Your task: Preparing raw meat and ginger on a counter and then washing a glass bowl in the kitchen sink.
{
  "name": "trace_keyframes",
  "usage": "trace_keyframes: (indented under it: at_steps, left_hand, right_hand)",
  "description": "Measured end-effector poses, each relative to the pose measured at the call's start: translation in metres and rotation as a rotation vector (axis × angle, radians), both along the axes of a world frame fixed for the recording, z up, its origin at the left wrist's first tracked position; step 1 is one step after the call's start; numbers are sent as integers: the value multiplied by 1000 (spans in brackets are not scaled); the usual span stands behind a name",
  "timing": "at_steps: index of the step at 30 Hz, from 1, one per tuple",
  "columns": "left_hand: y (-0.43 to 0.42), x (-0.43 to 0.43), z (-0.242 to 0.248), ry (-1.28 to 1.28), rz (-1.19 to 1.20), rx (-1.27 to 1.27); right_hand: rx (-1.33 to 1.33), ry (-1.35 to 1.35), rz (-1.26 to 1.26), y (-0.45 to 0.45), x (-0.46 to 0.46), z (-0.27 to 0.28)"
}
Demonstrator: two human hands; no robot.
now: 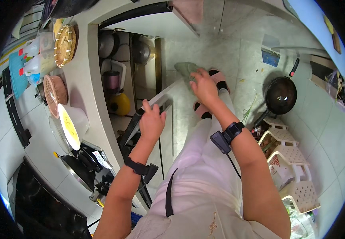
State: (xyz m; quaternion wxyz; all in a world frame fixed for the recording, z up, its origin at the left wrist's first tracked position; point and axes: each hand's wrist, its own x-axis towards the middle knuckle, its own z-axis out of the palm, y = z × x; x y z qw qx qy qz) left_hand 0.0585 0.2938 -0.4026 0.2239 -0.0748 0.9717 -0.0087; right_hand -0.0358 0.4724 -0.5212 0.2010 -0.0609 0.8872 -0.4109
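Observation:
My right hand (204, 88) grips a grey-green cloth (186, 68) by the outer end of an open white cabinet door (168, 87). Whether the cloth touches the door is hard to tell. My left hand (152, 122) rests on the door's upper edge near its dark inner end, fingers over the edge and thumb apart. Behind the door, the open lower cabinet holds a yellow round object (120, 104), a purple appliance (111, 80) and a metal pot (141, 53). Part of the cabinet's inside is hidden by the door and my left hand.
A second cabinet door (154, 24) stands open beyond. On the counter (84, 89) are a woven basket (65, 44), a pink plastic basket (56, 94) and a white container (74, 125). To the right are a black wok (281, 95) and stacked white storage baskets (290, 155).

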Motion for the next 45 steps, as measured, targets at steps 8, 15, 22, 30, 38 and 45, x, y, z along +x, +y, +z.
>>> trace_keyframes:
  at_steps: [8, 15, 22, 30, 38, 45]
  left_hand:
    - [-10, -12, -4, 30, 62, -29]
    - [-23, -32, -7, 53, 154, -40]
    - [-51, -37, -5, 112, 209, 14]
    - [-67, -27, 2, 273, 93, 241]
    - [-81, -13, 12, 176, 83, 294]
    - [-45, -28, 59, 417, 235, 512]
  right_hand:
    - [-64, 44, -8, 7, -39, 16]
    - [-250, 206, -131, -2, -112, 69]
    - [-345, 236, -197, -32, -156, 110]
    - [-248, 173, -125, -39, -169, 100]
    - [-219, 21, -44, -39, -145, 111]
    - [-260, -36, 344, -67, -50, 87]
